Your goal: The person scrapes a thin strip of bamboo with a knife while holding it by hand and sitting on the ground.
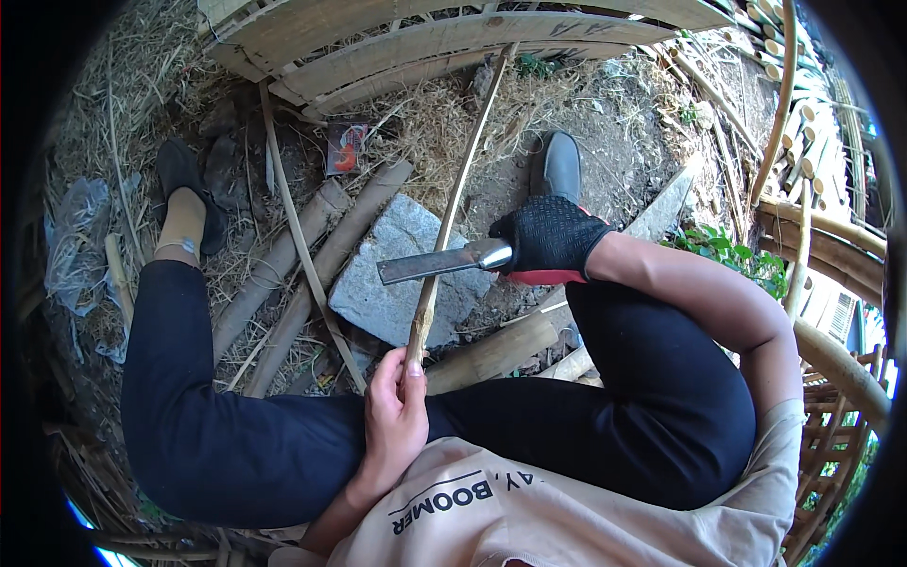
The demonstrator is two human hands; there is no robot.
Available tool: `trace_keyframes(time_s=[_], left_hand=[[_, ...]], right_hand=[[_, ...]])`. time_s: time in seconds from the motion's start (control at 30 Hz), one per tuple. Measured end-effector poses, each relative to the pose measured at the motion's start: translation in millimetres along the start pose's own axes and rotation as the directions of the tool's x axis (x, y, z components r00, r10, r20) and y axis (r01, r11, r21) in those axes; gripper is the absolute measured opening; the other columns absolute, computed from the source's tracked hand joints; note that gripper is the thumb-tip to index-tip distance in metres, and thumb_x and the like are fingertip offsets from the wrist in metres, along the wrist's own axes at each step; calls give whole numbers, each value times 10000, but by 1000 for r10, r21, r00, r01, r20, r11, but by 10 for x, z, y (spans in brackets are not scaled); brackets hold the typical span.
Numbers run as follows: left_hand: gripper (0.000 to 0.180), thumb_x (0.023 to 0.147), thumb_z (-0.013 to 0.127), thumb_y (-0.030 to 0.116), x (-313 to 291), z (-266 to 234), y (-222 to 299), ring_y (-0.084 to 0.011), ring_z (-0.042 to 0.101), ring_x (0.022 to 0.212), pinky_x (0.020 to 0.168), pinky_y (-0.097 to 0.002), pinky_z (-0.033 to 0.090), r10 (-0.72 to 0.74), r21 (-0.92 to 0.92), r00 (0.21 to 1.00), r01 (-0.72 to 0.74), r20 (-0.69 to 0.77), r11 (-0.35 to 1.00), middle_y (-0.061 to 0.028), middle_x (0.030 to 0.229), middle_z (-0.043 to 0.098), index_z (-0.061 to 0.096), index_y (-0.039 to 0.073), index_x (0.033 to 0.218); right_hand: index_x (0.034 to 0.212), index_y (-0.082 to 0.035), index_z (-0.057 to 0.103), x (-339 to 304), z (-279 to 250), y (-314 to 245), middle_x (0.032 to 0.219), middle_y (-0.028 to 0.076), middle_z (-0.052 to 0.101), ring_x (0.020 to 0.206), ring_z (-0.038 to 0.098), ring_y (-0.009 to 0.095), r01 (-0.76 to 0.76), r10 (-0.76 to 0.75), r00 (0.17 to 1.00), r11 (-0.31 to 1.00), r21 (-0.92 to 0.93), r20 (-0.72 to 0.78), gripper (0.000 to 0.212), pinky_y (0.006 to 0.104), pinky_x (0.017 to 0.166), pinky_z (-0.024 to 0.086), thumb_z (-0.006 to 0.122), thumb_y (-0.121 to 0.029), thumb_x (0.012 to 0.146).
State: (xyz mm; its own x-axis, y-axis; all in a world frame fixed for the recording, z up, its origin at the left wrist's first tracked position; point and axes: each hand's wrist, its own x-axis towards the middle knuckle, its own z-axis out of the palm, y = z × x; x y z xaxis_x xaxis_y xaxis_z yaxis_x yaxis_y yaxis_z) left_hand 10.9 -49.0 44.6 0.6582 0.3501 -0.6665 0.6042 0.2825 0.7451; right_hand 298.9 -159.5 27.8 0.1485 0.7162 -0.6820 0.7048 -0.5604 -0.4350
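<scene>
My bare left hand (394,404) is closed round the near end of a long, thin bamboo strip (460,182). The strip slants away from me over a flat grey stone (383,291), and its far end reaches the slatted wooden crate. In a black glove with red trim, my right hand (551,240) grips a large knife (430,266) with a straight metal blade. That blade points left and lies across the strip above the stone. The glove hides the knife's handle.
Bamboo poles (326,260) lie left of the stone, and a thicker bamboo piece (496,354) lies on its near side. A slatted wooden crate (453,42) stands at the far side. Cut bamboo (803,142) is stacked at the far right. Clear plastic (80,241) lies at the left.
</scene>
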Motion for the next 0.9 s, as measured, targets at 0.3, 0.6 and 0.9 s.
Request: trace_keyframes(time_s=[0.3, 0.6, 0.9], left_hand=[[272, 1090, 453, 175, -28, -2, 16, -30, 356, 640, 556, -229, 294, 19, 162, 1000, -15, -24, 987, 53, 725, 427, 609, -5, 1220], [278, 1091, 444, 174, -53, -2, 18, -33, 362, 645, 562, -235, 301, 27, 163, 999, -21, -35, 986, 46, 723, 433, 614, -4, 1220], [268, 1086, 464, 168, -47, -24, 21, -35, 387, 676, 586, -226, 327, 20, 156, 999, -15, -30, 988, 35, 769, 474, 607, -7, 1230]], right_hand=[[950, -98, 755, 115, 41, 110, 890, 201, 734, 897, 720, 384, -13, 1, 996, 991, -134, -93, 244, 482, 828, 565, 646, -244, 788], [945, -110, 757, 183, 35, 313, 890, 183, 738, 885, 724, 369, -153, 134, 973, 984, -87, -190, 228, 460, 812, 569, 673, -231, 771], [964, -116, 764, 424, 3, 937, 895, 202, 729, 864, 713, 392, -309, 261, 852, 951, -33, -453, 245, 460, 807, 566, 678, -288, 812]])
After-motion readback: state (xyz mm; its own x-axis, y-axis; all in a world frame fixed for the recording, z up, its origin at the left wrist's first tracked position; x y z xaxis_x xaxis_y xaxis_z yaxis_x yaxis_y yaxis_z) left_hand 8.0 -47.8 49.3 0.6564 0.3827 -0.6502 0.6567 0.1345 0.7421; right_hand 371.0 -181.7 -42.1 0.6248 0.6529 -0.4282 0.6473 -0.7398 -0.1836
